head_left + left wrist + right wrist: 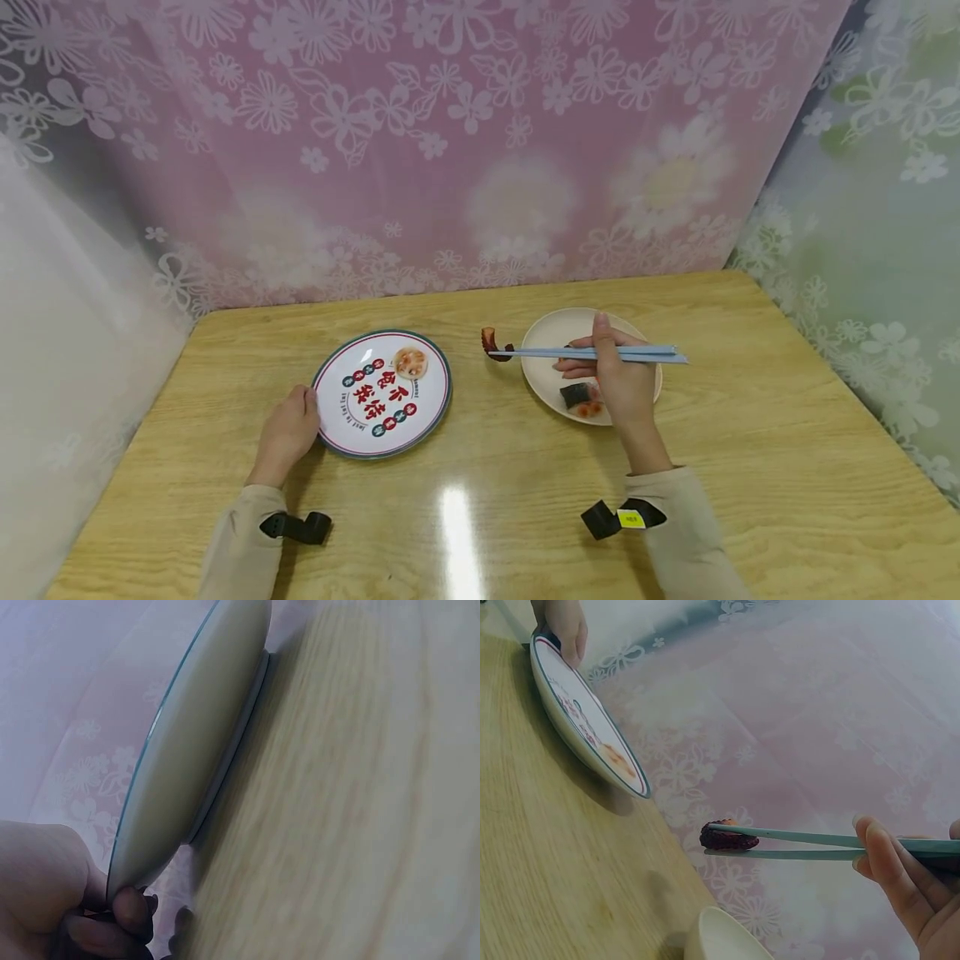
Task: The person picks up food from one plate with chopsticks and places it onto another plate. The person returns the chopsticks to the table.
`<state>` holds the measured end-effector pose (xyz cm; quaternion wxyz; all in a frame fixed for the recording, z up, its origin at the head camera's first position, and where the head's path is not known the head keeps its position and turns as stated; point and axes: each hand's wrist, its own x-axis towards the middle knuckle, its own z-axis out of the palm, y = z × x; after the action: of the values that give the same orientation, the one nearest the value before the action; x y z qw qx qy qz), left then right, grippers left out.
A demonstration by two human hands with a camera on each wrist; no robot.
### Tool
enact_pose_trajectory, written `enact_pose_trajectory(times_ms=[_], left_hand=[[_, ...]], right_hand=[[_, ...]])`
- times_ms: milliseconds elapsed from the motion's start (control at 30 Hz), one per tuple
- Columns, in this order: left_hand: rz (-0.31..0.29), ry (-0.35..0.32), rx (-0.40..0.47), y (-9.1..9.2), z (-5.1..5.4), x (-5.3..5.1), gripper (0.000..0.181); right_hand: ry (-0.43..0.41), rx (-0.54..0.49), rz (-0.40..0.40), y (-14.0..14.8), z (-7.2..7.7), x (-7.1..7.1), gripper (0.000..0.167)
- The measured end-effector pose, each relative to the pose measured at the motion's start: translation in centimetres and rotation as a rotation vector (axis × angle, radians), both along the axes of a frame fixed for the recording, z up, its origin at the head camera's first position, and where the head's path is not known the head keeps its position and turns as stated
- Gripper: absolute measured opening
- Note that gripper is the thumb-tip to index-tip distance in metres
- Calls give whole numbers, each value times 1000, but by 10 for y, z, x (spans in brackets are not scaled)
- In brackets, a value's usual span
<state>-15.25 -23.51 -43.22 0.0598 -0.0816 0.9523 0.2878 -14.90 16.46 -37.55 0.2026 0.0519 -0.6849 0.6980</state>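
Above a wooden table (pixel 525 500), before a pink flowered curtain (pixel 450 167), holds blue chopsticks (pixel 641 354) in the right hand (pixel 624 383), pinching a curled, dark red piece of food (pixel 490 341), orange at one end, between the white plate (pixel 430 408) at left and the cream plate (pixel 542 379) at right. Grips the former's left edge with the left hand (pixel 291 427). Partly blocks the latter, with black-and-orange food (pixel 577 396) on it, with the right.

Below the left hand (pixel 290 427) and the right hand (pixel 628 393) we see a wood-grained table (pixel 517 475). Ahead of both, a pink cloth (pixel 375 167) carries pale flowers; whitish fabric (pixel 67 333) hangs left of the left hand, greenish floral fabric (pixel 870 275) right of the right hand. Between the hands, nearer us, light (pixel 459 542) gleams.
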Motion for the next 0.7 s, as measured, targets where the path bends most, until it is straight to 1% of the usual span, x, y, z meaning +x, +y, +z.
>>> enact_pose_trajectory(times_ms=[167,300,467,700], left_hand=[[-5,17,0,0,0,1,36],[-9,18,-1,-1,-1,0,36],[-13,29,-7,-2,-1,-1,37],[-12,30,-19,-2,-2,1,36]], right_hand=[[-37,-12,9,-6,-2,0,54],[-34,-30,32,-11,-3,0,53],[-46,0,37,-17,-4,0,55],[-66,35,45,-22,-5,2,55]])
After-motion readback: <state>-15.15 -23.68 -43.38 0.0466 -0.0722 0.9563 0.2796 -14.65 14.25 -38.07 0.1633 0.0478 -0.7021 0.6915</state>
